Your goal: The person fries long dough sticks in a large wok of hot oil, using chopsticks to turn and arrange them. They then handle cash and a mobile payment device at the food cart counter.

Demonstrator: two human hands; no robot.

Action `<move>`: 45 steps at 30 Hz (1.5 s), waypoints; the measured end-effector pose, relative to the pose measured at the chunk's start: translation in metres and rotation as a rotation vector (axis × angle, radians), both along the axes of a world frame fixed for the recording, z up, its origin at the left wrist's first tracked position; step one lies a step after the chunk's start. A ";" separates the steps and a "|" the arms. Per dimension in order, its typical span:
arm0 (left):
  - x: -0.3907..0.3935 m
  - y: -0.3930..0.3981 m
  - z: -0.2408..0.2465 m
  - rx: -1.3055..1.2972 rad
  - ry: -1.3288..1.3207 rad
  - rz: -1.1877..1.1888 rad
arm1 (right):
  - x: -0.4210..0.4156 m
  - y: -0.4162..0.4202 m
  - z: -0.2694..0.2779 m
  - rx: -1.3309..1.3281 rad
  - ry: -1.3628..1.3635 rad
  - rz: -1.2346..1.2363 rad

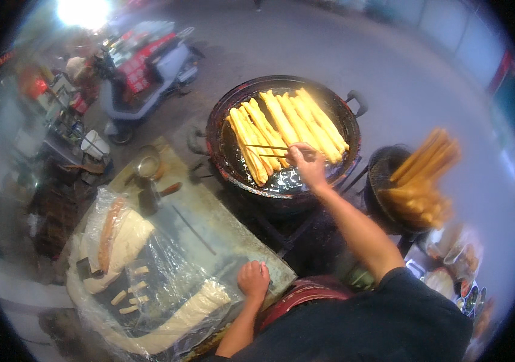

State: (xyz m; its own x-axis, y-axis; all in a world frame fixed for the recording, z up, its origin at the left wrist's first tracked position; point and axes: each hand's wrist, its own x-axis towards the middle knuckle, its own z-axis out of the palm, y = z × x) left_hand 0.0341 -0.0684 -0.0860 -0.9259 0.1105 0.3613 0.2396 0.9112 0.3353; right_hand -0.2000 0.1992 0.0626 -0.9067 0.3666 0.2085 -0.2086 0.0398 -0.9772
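Observation:
My right hand (305, 163) holds a pair of long chopsticks (266, 146) over a wide black pan of hot oil (284, 181). Several long golden fried dough sticks (293, 122) lie side by side in the oil, and the chopstick tips reach over those on the left. My left hand (254, 279) rests on the near right corner of the worktable (234, 226), its fingers curled; nothing shows in it. Left of that hand, long slabs of raw dough (185, 316) lie partly under clear plastic film (167, 258), with several small dough pieces (129, 309) between them.
A wire basket (377, 181) at the right holds browned dough sticks (420, 181). A wooden rolling pin (110, 231), a wooden-handled scraper (151, 199), a thin rod (194, 230) and a metal bowl (147, 165) lie on the worktable. A scooter (148, 81) stands beyond; small food containers (470, 298) are at lower right.

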 end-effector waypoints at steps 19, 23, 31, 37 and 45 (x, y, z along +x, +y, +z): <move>-0.001 0.001 0.000 -0.007 -0.034 -0.015 | 0.014 0.041 -0.013 0.114 0.035 -0.290; 0.000 -0.002 -0.001 -0.019 -0.026 -0.007 | 0.014 0.037 -0.014 0.195 0.084 -0.223; -0.001 0.001 0.002 -0.037 -0.026 -0.011 | 0.051 0.001 0.000 1.104 0.412 0.033; 0.001 0.000 -0.004 -0.024 -0.064 0.018 | 0.068 0.016 0.018 0.940 0.385 0.107; -0.001 0.000 -0.006 -0.038 -0.064 0.015 | 0.035 0.053 0.019 0.896 0.335 -0.013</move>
